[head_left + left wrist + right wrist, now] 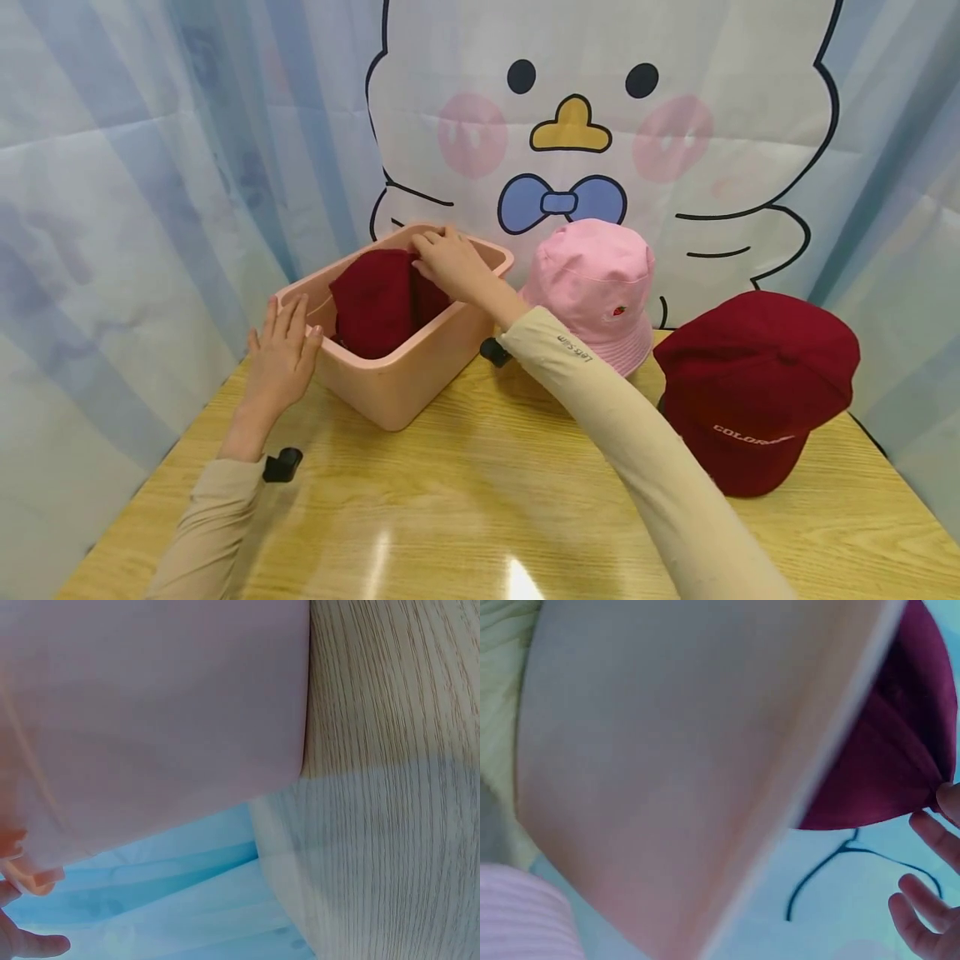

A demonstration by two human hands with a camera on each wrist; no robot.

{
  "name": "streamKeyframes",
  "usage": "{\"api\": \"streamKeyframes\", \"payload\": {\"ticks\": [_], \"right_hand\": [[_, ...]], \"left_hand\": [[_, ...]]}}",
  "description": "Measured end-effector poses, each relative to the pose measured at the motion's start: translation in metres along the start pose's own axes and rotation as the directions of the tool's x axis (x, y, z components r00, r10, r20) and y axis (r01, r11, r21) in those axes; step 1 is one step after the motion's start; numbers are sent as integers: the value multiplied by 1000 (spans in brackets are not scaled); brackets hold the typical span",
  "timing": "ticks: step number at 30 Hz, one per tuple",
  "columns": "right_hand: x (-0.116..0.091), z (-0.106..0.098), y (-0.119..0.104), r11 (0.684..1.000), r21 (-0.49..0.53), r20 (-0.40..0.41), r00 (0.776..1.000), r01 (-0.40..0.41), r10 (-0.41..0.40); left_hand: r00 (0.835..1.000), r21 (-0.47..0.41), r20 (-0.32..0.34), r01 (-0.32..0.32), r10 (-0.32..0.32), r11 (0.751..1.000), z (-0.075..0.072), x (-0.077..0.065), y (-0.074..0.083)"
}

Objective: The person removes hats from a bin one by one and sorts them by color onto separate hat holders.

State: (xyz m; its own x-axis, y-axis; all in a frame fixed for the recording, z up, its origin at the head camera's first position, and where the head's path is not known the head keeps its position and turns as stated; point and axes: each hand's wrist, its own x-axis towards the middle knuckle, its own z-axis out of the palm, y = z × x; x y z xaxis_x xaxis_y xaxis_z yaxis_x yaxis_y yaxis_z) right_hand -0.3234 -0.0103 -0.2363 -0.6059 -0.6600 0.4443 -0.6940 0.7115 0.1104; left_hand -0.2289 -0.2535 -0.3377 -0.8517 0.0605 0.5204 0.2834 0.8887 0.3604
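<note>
A pink plastic bin [442,367] stands at the back left of the table, and a dark red cap [372,304] sits inside it. Fingers spread, my left hand [277,362] rests on the bin's left rim. In the left wrist view only a few fingers [37,944] show beside the bin wall [150,712]. My right hand [459,265] reaches over the bin's right side. Its thumb and index finger pinch the edge of the dark red cap [877,784] in the right wrist view, while other fingers [911,926] stay off the cloth.
A pink bucket hat [588,279] with a strawberry patch stands right of the bin, partly behind my right forearm. Farther right, another dark red cap [757,367] with white lettering lies on the wooden table [420,508]. A printed curtain [712,50] hangs behind.
</note>
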Motion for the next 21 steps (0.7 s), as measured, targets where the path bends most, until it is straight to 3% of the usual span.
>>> {"api": "streamKeyframes", "payload": {"ticks": [9, 21], "right_hand": [[9, -46, 3, 998, -53, -198, 980, 14, -24], [10, -142, 22, 983, -114, -310, 945, -146, 104]], "left_hand": [[1000, -14, -7, -24, 24, 1000, 3, 2, 2], [999, -43, 6, -32, 32, 999, 7, 8, 4]]}}
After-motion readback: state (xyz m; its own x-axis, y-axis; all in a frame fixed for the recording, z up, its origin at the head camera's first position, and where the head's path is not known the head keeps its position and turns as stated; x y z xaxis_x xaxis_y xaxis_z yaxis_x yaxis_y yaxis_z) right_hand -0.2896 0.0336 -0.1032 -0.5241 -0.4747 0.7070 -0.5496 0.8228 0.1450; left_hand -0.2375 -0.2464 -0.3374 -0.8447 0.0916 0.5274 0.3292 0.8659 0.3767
